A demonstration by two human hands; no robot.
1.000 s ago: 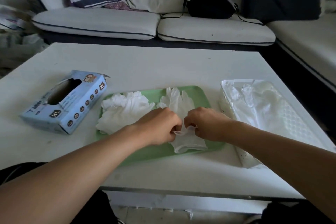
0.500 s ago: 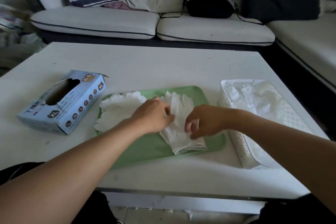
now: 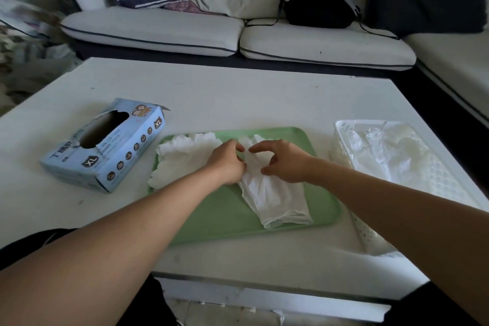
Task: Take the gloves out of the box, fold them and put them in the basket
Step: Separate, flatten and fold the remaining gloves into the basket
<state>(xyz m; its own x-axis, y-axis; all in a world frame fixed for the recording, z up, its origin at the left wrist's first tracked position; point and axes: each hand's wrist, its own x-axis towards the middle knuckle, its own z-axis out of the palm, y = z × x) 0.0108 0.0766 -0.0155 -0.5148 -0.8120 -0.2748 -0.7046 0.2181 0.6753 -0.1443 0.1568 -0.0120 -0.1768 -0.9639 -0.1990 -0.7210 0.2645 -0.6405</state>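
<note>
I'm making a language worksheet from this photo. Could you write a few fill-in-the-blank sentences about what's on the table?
1. The white gloves under the hands lie on a ____ tray.
2. The blue glove box stands to the ____ of the tray.
3. The size printed on the box reads ____.
4. The white basket already holds some ____.

Missing words: green; left; XL; gloves

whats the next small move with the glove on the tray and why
Probably fold the glove in half, bringing its finger end back over the cuff. It lies flat and unfolded on the green tray, with the left hand and the right hand both at its finger end, so it isn't ready yet for the basket beside the tray.
</note>
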